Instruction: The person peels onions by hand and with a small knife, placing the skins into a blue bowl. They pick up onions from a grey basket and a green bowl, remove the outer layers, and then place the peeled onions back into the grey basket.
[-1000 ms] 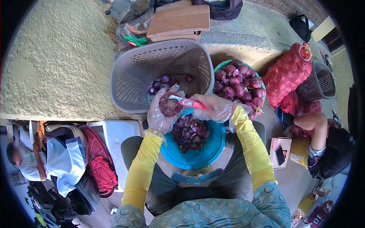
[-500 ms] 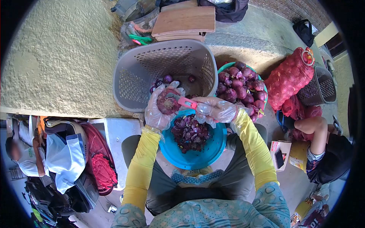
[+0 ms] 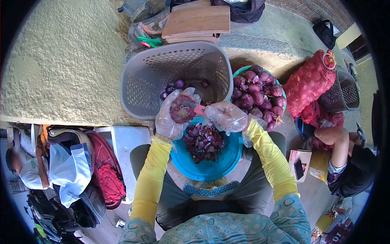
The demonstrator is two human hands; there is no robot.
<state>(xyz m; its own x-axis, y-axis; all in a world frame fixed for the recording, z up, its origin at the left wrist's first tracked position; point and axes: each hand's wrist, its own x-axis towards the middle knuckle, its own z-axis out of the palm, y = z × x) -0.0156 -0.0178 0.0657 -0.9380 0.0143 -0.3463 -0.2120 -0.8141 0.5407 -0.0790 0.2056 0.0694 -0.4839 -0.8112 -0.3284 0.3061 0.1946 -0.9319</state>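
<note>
My left hand (image 3: 167, 118), in a clear plastic glove, is wrapped round a large red onion (image 3: 181, 109), its root end facing up. My right hand (image 3: 228, 116), gloved too, grips a pink-handled knife (image 3: 200, 110); the blade meets the onion's right side, and the fingers hide much of the handle. Both hands are above the near edge of a grey perforated basket (image 3: 134, 97), where a few peeled onions (image 3: 179, 83) lie. Below them is a blue basin (image 3: 227, 162) with onion skins and scraps (image 3: 203, 142).
Right of the basket, a green basin (image 3: 285, 97) is heaped with red onions (image 3: 257, 97). Beyond it leans a red mesh sack (image 3: 310, 83) beside another crate (image 3: 345, 91). Wooden boards (image 3: 197, 22) lie behind the basket. One person (image 3: 339, 150) sits at right, another (image 3: 32, 168) at far left.
My right hand has shifted slightly left toward the onion, covering more of the knife's pink handle. My left hand and the onion have moved only a little.
</note>
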